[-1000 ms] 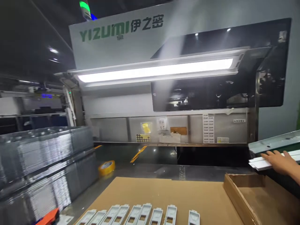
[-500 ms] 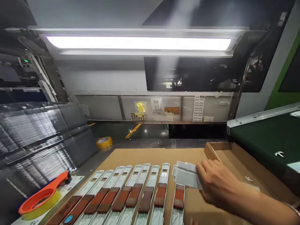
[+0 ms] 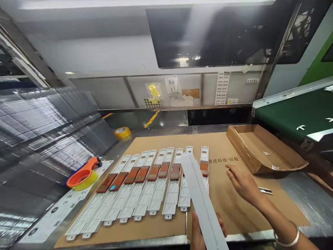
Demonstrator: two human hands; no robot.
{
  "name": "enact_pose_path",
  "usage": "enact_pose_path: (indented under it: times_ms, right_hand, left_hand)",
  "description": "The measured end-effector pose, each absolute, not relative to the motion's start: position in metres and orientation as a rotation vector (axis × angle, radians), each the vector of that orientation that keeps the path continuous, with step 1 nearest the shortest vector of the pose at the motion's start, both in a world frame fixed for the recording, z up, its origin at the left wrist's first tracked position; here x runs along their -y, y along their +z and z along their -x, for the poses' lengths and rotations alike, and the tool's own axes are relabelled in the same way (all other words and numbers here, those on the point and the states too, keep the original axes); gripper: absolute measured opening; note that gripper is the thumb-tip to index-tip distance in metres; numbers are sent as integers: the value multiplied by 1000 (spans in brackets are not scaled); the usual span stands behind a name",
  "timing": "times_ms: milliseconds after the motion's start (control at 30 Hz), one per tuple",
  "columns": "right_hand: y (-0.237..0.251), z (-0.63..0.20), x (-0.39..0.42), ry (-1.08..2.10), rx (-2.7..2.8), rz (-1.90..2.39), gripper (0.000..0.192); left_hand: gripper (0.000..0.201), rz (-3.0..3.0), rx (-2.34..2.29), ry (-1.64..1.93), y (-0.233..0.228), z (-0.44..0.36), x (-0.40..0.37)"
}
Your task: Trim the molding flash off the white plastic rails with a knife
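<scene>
A long pale-grey plastic strip [image 3: 204,205] is gripped in my left hand [image 3: 197,234] at the bottom centre, its far end tilted up over the row. My right hand [image 3: 244,184] is over the cardboard to its right, fingers stretched out and holding nothing. Several similar plastic strips [image 3: 139,201] lie side by side on the cardboard sheet [image 3: 213,139], each crossed by a reddish-brown block [image 3: 142,174]. One block at the left carries a blue dot. The raised strip partly hides the strips behind it.
An open cardboard tray [image 3: 281,152] with small white scraps stands at the right, near a green conveyor belt [image 3: 283,111]. A small black-and-white item [image 3: 265,190] lies by my right forearm. At the left are an orange tape dispenser [image 3: 78,177], a yellow tape roll [image 3: 122,132] and grey ribbed panels [image 3: 52,132].
The view has tilted down. My right hand has let go of the pale plastic piece it held and is now empty. My left hand has come into view holding a long strip.
</scene>
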State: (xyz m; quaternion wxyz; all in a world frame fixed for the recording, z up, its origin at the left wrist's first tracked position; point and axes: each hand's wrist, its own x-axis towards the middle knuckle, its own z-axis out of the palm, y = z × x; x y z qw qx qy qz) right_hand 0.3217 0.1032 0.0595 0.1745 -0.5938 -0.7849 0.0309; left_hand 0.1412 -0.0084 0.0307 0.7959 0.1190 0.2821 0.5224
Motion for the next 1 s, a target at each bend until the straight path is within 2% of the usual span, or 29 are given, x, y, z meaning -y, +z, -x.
enact_pose_path:
  times_ms: [133, 267, 567, 667, 733, 800, 900, 1000]
  right_hand:
    - [-10, -381, -107, -93, 2166, 1932, 37]
    - [-34, -403, -88, -154, 2254, 1919, 28]
    - [-16, -372, -41, -84, 2033, 1777, 26]
    - [5, -337, -16, 134, 1927, 1696, 26]
    - [23, -310, -3, 474, 1832, 1602, 33]
    - [39, -283, 4, 632, 1763, 1509, 45]
    - [55, -252, 3, 657, 1753, 1437, 60]
    - [58, -236, 1, 663, 1743, 1470, 60]
  left_hand:
    - [63, -109, -522, 1169, 36, -127, 7]
    - [60, -64, -568, 1123, 39, -121, 7]
    - [55, -71, -645, 1102, 41, -112, 9]
    - [59, -71, -670, 1031, 40, -114, 13]
    - [61, -76, -669, 998, 38, -118, 18]
    - [62, -82, -672, 981, 33, -121, 25]
    - [54, -46, -712, 1034, 18, -125, 37]
    - [37, 1, -844, 1178, -2, -124, 48]
